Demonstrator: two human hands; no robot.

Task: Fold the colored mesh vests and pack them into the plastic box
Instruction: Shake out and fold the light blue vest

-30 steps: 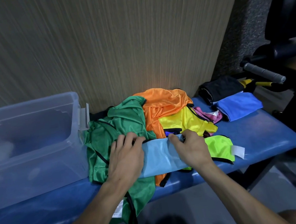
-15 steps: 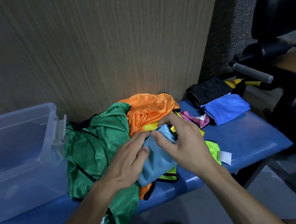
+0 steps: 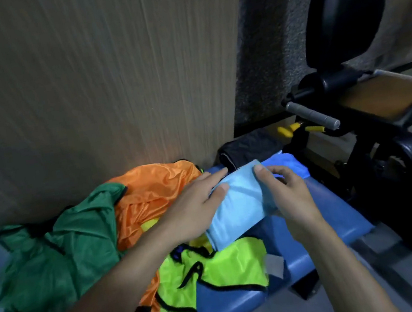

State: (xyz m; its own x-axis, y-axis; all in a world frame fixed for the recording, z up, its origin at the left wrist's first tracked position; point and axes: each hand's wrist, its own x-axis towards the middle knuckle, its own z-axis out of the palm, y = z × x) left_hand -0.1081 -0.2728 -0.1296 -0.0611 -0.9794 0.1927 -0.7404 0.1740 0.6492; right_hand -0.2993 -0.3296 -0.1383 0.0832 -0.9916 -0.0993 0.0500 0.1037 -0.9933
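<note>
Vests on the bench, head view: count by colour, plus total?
Light blue vest, folded, held by left hand and right hand: 1
Green vest: 1
Orange vest: 1
Neon yellow vest: 1
Royal blue vest, folded: 1
Black vest, folded: 1
Total: 6

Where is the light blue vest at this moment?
In the head view, right of centre, the light blue vest is held between the left hand and right hand, above the blue bench.
</note>
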